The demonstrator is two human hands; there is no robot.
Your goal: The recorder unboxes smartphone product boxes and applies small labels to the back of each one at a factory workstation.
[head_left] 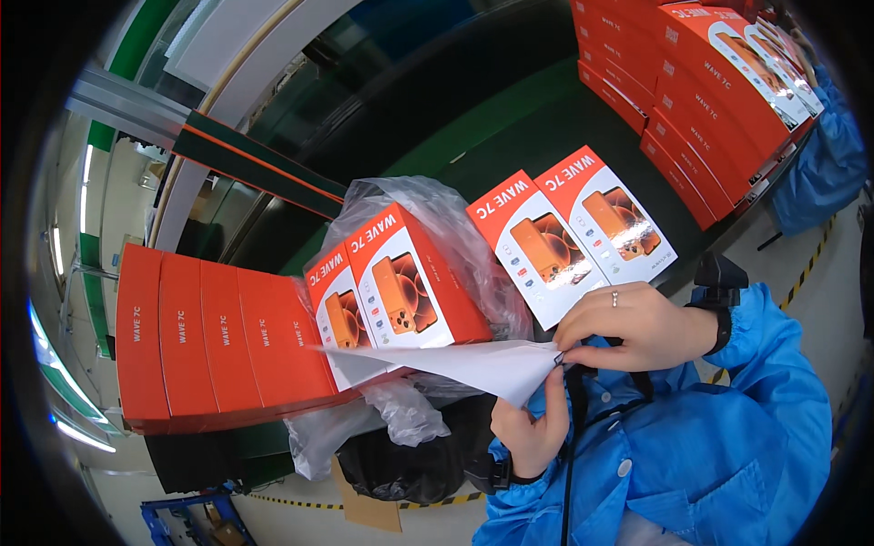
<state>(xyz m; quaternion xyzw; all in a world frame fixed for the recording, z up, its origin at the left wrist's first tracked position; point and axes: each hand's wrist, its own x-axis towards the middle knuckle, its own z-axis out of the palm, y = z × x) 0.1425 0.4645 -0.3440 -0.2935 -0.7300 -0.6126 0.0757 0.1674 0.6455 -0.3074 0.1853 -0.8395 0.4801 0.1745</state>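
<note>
We see our right hand (637, 326) and left hand (531, 423) both pinched shut on a thin, smooth white sheet (455, 364). The sheet tapers to a point toward our left and lies in front of our chest, just above the clear bag (428, 205). The right fingertips clamp its corner from above; the left hand grips its lower edge from beneath. A ring sits on one right finger, and a dark band (721, 314) wraps that wrist over a glossy blue sleeve (728, 437).

The bag is crinkled, shiny film, and in it stand two orange cardboard boxes (391, 287), flat and rectangular with white picture faces. Two more like them (569, 232) lie side by side on the dark green desk (510, 127), just beyond the bag. To our left a row of orange boxes (214, 337) stands packed spine to spine. At the far right, a stack of boxes (701, 91) leans in tiers, beside another person's blue sleeve (828, 155).
</note>
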